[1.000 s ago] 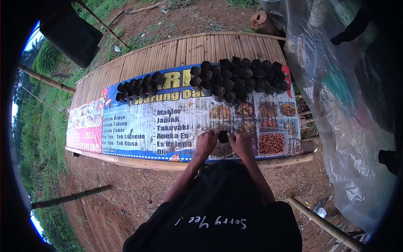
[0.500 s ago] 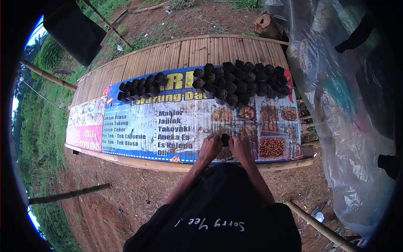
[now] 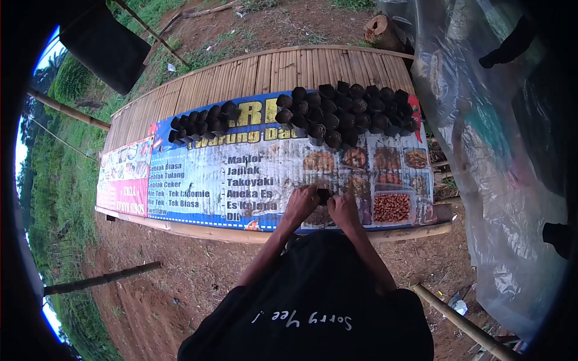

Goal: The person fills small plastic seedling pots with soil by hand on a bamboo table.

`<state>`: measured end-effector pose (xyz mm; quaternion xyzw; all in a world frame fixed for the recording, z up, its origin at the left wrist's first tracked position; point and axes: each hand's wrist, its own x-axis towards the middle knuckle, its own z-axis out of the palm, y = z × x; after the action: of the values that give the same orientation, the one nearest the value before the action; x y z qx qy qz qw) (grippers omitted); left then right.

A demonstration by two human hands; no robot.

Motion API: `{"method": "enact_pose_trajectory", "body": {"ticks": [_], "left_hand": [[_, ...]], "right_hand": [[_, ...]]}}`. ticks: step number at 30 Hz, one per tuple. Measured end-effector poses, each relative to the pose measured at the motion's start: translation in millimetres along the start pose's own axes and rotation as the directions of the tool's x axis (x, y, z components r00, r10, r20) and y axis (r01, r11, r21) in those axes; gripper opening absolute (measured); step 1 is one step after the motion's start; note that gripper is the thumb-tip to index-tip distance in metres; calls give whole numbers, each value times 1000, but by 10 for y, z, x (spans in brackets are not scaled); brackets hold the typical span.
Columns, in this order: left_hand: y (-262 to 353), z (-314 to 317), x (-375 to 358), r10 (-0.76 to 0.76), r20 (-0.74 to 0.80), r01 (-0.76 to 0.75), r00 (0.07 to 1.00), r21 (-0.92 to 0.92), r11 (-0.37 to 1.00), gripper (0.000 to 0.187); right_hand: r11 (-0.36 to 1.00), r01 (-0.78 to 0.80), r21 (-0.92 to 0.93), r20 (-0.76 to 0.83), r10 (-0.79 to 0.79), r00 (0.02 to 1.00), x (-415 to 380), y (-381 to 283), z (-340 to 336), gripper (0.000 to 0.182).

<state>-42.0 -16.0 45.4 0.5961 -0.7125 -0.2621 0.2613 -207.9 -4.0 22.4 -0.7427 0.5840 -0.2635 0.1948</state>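
Note:
Between my two hands, low over the near edge of the banner, is a small black plastic seedling bag [image 3: 324,196]. My left hand [image 3: 303,203] pinches its left side, and my right hand [image 3: 342,209] grips the right side with bent fingers. What is inside the bag is too dark to make out. Beyond my hands, a large cluster of black seedling bags [image 3: 346,114] stands upright, packed close together. Farther left is a smaller group of the same bags [image 3: 203,122]. Just right of my right hand lies what looks like a clear box of reddish-brown seeds or nuts [image 3: 392,208].
A printed food banner [image 3: 198,174] covers much of the bamboo-slat table [image 3: 241,78]. Clear plastic sheeting [image 3: 481,150] hangs along the right side. A bamboo pole [image 3: 463,325] slants at lower right, and another pole [image 3: 102,278] juts in from the left. A log [image 3: 382,31] lies behind.
My hands and the bag between them have shifted up very slightly, and the bag's dark shape shows a little wider. The bag groups stay as they were; the view has tilted a little.

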Motion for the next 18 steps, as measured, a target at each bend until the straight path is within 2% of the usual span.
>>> {"method": "enact_pose_trajectory", "body": {"ticks": [2,5,7,8,10,11,13,18], "left_hand": [[-33,44,16,21,0,-21,1000,15,1000,13],[-39,36,-42,46,-37,-43,998,66,997,16],[27,17,-96,-140,-82,144,987,41,989,19],[54,27,-120,-139,-82,143,987,40,989,19],[80,55,-194,-257,-82,259,963,5,966,23],[88,66,-225,-259,-83,260,962,7,966,23],[103,83,-258,-318,5,318,948,31,948,23],[89,123,-220,-212,-17,213,977,-1,977,19]], "right_hand": [[1000,-14,-12,29,14,999,-32,88,42,26],[993,-73,90,128,61,990,-64,74,16,29],[985,-151,83,159,136,978,21,-28,-176,33],[985,-151,82,157,137,978,47,-34,-209,33],[996,-87,19,106,85,991,74,-36,-227,33],[996,-87,21,107,84,991,79,-38,-215,33],[994,39,-105,27,-37,999,86,-5,-152,30],[990,78,-118,74,-69,995,103,95,-38,27]]}}
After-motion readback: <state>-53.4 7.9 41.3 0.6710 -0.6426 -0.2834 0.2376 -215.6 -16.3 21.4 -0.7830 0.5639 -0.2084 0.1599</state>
